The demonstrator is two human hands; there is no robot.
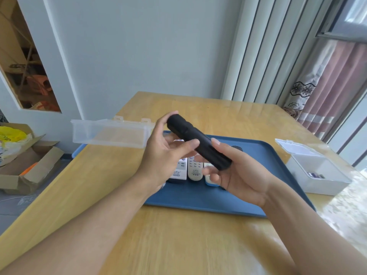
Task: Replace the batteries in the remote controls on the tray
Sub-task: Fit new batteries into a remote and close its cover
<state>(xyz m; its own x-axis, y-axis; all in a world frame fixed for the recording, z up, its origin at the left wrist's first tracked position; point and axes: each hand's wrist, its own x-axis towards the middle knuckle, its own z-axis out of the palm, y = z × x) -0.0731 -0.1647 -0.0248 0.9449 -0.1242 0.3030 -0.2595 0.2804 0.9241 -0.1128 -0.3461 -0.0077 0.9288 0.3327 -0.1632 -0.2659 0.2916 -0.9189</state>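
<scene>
Your wooden table [178, 235] carries a blue tray [258, 161] at its middle, and you hold a black remote control [198, 141] in the air above that tray with both hands. Your left hand [164, 153] grasps the remote's far end, fingers curled behind it and thumb [188, 144] laid across its near side; your right hand [234, 171] cradles the near end from beneath, fingers wrapped under the body and one fingertip [215, 140] pressed on its upper edge. The remote slants from far left down toward near right, its smooth back facing you. At the table's left edge an open clear plastic box [111, 133] stands partly over the side, latches up. Near the right edge sits an open white box [317, 175] with its lid tipped back and a few batteries [316, 175] in its right corner. On the tray beneath your hands lie a white remote [179, 171], a beige remote [195, 169] beside it, and a pale blue-edged remote [210, 179], each partly hidden.
</scene>
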